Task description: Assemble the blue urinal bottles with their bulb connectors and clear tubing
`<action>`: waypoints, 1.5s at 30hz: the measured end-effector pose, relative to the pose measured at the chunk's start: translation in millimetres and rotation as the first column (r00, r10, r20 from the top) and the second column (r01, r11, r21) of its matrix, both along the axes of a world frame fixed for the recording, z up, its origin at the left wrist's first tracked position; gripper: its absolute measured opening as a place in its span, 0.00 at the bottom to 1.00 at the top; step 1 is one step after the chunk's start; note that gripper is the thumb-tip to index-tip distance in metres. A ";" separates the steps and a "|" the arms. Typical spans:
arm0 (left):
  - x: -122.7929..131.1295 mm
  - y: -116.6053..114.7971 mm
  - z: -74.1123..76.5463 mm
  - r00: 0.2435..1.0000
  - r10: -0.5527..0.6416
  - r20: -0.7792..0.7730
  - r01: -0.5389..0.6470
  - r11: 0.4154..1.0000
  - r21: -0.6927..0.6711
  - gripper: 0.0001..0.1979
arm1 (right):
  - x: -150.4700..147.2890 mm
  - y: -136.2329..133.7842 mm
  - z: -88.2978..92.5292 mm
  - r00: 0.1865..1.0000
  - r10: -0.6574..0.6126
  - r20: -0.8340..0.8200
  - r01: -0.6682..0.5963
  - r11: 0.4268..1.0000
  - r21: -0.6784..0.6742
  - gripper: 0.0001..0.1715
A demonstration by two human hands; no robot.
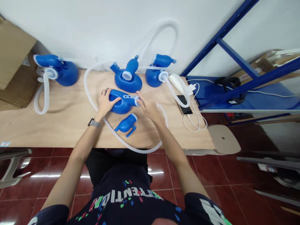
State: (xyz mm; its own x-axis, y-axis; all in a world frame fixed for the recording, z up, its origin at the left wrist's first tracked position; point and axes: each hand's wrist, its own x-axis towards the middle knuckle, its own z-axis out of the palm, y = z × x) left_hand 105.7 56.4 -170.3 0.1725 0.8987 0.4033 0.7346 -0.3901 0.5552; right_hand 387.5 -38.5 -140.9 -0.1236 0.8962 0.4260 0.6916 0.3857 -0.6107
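Observation:
A blue plastic urinal bottle lies on its side on the wooden table, its white-ringed neck toward the right. My left hand grips the bottle's rounded left end, thumb across the top. At the neck, my right hand has its fingers stretched out along the white ring; whether the palm presses on the mouth is hidden. Just in front lies a smaller blue funnel-shaped piece with a handle and a white rim. A translucent white hose loops around both and dips over the table's front edge.
Along the wall stand blue bottles with hoses: one at left, one in the middle, one at right. A power strip, phone and cables lie right. A cardboard box borders the left; blue shelving borders the right.

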 end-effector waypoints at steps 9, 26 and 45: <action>7.6 -6.2 -2.1 0.999 0.034 -0.017 -0.034 0.999 0.007 0.43 | -29.3 -0.1 -25.7 0.986 -0.138 -0.096 0.153 0.973 0.174 0.37; 17.1 9.7 53.3 0.861 -0.318 -0.396 0.343 0.939 -0.008 0.31 | -14.4 2.6 -33.1 0.917 -0.368 0.151 0.319 0.907 0.275 0.32; 32.3 16.2 74.0 0.861 -0.426 -0.277 0.366 0.898 -0.243 0.32 | -32.6 15.2 -68.7 0.975 -0.220 0.037 0.209 0.957 0.201 0.35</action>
State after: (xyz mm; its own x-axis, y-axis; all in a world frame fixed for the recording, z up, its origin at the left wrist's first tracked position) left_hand 138.1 72.6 -96.3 0.6195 0.7774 0.1084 0.6857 -0.6032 0.4073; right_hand 355.0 -23.3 -209.6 0.0329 0.8047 0.5928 0.8031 0.3317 -0.4949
